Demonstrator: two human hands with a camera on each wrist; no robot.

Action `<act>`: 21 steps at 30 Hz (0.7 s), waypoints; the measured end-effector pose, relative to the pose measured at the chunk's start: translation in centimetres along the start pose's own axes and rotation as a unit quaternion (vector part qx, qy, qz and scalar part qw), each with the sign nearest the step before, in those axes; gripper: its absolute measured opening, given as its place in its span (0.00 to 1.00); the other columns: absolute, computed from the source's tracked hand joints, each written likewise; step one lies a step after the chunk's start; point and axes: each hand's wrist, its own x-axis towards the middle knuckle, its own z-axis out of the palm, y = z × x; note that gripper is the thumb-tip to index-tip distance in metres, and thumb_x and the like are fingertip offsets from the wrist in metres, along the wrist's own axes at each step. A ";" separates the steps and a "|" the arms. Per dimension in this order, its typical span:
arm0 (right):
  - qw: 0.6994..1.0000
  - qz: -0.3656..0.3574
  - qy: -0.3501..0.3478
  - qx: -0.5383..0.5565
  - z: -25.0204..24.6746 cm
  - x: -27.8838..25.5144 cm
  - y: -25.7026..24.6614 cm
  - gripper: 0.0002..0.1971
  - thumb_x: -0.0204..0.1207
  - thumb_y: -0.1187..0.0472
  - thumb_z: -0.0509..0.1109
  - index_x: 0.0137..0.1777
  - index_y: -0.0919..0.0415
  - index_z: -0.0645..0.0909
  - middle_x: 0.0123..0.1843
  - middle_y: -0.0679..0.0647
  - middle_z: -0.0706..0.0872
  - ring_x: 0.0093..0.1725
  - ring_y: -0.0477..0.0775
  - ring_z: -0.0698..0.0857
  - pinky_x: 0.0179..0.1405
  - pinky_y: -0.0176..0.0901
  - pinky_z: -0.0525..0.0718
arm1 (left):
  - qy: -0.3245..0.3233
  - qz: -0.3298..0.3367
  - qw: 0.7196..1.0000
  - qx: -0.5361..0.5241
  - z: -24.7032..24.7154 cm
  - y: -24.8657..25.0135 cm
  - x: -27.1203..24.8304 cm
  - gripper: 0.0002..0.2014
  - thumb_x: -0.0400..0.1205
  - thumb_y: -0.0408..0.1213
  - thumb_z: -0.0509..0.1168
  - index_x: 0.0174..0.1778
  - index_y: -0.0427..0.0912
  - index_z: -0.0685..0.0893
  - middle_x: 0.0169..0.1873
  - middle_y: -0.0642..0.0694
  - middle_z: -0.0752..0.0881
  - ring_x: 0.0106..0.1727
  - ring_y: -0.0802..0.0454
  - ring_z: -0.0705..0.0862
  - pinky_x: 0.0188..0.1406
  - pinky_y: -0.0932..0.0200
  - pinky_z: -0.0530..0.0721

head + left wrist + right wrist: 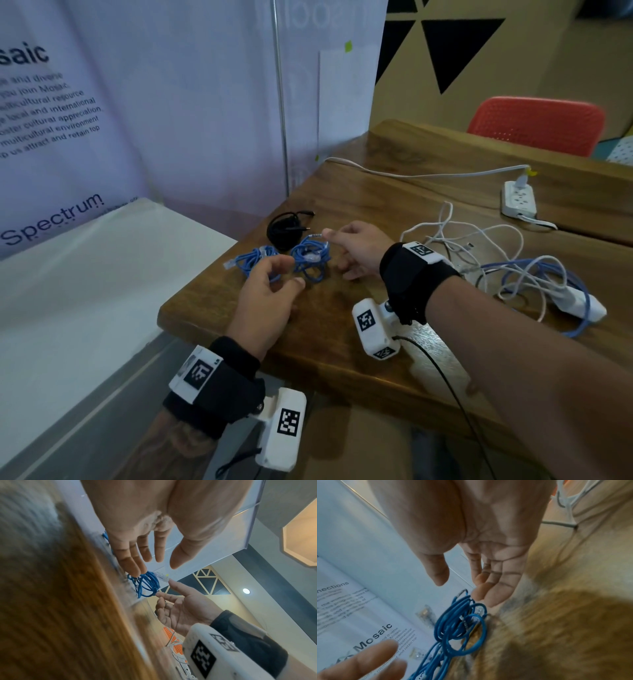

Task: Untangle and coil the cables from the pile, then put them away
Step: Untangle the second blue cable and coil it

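Two coiled blue cables lie near the wooden table's (342, 342) left corner, the left coil (255, 260) beside the right coil (310, 257). Just behind them sits a coiled black cable (287, 226). My left hand (291, 272) hovers open over the left coil, holding nothing. My right hand (334, 251) is open beside the right coil, one fingertip close to its clear plug. In the right wrist view the straight fingers of my right hand (462, 589) are just above the right coil (464, 626). A tangled pile of white and blue cables (496, 267) lies to the right.
A white power strip (519, 202) with a white cord (411, 173) lies at the back right. A red chair (534, 125) stands behind the table. A white printed banner (137, 120) hangs along the left, past the table's left edge.
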 end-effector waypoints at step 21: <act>0.926 -0.147 0.190 -0.290 -19.0 -8.4 -0.9 0.10 0.81 0.50 0.72 0.41 0.54 0.85 0.35 0.50 0.87 0.32 0.51 0.82 0.31 0.42 0.80 | -0.249 0.217 0.912 0.244 12.3 10.0 3.7 0.04 0.81 0.43 0.70 0.46 0.48 0.87 0.40 0.51 0.88 0.40 0.54 0.85 0.46 0.52 0.87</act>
